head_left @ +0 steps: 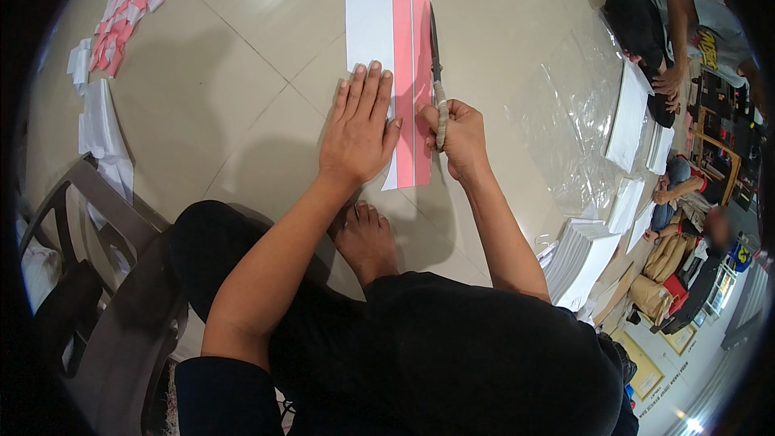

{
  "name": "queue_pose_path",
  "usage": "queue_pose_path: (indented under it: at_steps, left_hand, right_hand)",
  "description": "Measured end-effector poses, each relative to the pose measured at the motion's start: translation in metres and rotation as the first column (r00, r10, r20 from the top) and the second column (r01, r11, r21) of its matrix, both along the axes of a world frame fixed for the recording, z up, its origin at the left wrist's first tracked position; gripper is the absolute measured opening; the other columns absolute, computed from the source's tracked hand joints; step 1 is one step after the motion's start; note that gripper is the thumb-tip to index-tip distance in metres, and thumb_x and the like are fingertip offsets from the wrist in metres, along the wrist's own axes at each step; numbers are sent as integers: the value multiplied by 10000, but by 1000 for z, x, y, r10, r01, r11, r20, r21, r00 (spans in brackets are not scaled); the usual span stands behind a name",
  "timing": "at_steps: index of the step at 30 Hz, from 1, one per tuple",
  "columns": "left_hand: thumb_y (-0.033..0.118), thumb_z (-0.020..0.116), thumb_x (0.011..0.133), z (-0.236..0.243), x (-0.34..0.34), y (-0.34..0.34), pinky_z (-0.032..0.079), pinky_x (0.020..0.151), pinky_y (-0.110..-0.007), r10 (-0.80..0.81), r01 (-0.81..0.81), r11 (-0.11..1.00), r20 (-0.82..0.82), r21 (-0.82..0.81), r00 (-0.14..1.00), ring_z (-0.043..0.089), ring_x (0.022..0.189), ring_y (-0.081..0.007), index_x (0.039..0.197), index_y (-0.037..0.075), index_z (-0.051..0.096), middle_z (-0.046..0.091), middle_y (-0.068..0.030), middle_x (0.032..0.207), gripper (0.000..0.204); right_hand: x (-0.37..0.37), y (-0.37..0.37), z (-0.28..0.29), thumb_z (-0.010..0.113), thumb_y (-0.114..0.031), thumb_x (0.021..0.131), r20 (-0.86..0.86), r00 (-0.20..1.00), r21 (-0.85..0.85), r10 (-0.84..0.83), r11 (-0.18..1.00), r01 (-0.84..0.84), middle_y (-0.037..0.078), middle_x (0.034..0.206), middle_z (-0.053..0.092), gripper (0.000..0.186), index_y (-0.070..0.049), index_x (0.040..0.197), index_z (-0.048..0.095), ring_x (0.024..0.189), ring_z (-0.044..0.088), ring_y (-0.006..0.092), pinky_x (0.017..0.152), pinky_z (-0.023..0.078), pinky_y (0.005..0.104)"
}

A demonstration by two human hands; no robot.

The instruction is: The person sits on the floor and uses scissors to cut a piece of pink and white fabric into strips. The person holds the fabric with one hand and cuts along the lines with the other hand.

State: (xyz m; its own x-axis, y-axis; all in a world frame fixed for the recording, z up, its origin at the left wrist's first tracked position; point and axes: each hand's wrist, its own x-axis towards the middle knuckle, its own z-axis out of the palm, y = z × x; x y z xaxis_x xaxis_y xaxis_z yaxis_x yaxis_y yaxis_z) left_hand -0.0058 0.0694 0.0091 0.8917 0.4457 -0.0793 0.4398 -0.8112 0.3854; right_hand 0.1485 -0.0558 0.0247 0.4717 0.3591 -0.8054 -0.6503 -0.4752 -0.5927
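Observation:
On the tiled floor in front of me lies a sheet with a white part (369, 24) on the left and a pink striped part (403, 48) on the right. My left hand (359, 129) rests flat on it, fingers stretched out. Scissors (437, 56) with a wrapped handle are held in my right hand (463, 139), along the sheet's right edge. The blades point away from me, and I cannot tell whether they are apart. My right fingers also meet the edge of the pink part.
Pink and white strips (121, 20) lie in a heap at far left, with white sheets (105, 129) below them. A grey chair (137, 291) stands at left. To the right are clear plastic (565, 105), a white paper stack (580, 262) and another person (678, 40) bending over papers.

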Motion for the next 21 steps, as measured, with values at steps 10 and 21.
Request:
queue_pose_path:
  at_steps: [10,21]
  left_hand:
    - [369,578,1114,0,1,-1,216,1381,-568,-4,4,1000,-14,5,1000,321,1681,-410,1712,-13,414,387,-237,1787,728]
    - [364,586,1108,0,-1,0,222,1379,-573,-2,2,1000,-20,-1,1000,317,1682,-412,1709,-12,414,382,-234,1789,729]
  right_hand:
    - [-3,-3,-7,895,-221,937,18,1000,2,-4,1000,4,25,734,656,308,3,923,684,552,590,110,492,500,298]
    - [4,7,-4,893,-222,936,39,999,14,15,1000,-15,25,718,644,318,26,943,696,544,572,113,492,483,297]
